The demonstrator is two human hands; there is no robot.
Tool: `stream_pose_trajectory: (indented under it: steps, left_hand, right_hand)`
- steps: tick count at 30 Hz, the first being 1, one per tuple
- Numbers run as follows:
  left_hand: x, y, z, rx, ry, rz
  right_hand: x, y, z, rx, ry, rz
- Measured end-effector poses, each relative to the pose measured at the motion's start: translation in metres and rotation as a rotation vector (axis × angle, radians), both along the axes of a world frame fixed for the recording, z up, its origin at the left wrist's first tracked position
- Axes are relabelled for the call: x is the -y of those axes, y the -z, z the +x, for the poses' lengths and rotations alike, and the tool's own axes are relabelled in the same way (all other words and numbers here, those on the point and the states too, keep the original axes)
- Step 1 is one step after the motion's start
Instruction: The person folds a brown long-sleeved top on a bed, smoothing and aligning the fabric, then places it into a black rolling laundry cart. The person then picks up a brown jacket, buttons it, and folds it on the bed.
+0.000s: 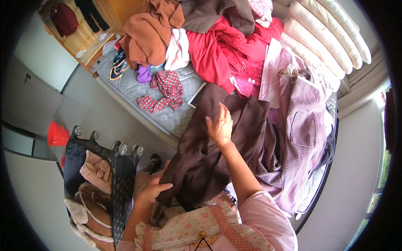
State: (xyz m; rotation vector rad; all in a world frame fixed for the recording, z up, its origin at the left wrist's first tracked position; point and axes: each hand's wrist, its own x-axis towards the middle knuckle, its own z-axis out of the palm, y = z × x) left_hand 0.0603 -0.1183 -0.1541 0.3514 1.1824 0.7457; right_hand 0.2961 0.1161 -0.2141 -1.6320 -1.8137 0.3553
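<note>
A dark brown cloth garment [201, 147] lies across the near edge of the bed and hangs down in front of me. My left hand [154, 188] grips its lower left edge between thumb and fingers. My right hand [220, 125] rests on the upper part of the garment with fingers spread, holding nothing that I can see. Just beyond lies a small red patterned cloth [168, 91] on the grey mattress [125, 91]. To the right, a purple-and-white checked coat [301, 125] touches the brown garment.
Red clothing [216, 53], an orange-brown garment [147, 37] and folded cream quilts [317, 37] are heaped on the far part of the bed. An open black suitcase [122, 188] with clothes inside stands on the floor at left, near a red bucket [58, 134]. An open wooden wardrobe [91, 53] stands behind.
</note>
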Motion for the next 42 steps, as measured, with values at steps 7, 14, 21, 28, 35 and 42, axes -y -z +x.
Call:
stream_pose_trajectory:
  steps: [7,14,21,28,35,42]
  left_hand:
    - [0.011,0.010,0.013,-0.127,-0.047,0.016]
    - [0.010,0.003,0.001,0.193,-0.131,-0.117]
    - [0.052,0.076,-0.013,-0.156,0.099,0.058]
    - [0.037,0.013,0.007,-0.887,0.164,0.736]
    - [0.006,-0.035,0.076,-0.826,0.413,1.192]
    - [0.009,-0.033,0.154,-1.230,0.851,1.160]
  right_hand:
    - [0.001,0.039,-0.033,0.399,-0.232,-0.180]
    - [-0.005,0.046,-0.033,0.365,-0.236,-0.211]
    - [-0.013,0.002,0.037,-0.492,-0.397,-0.464]
    - [0.051,0.021,0.184,-0.186,0.187,-0.086]
    - [0.076,0.024,0.174,0.067,0.307,-0.382]
    - [0.052,0.011,0.161,0.267,0.306,-0.584]
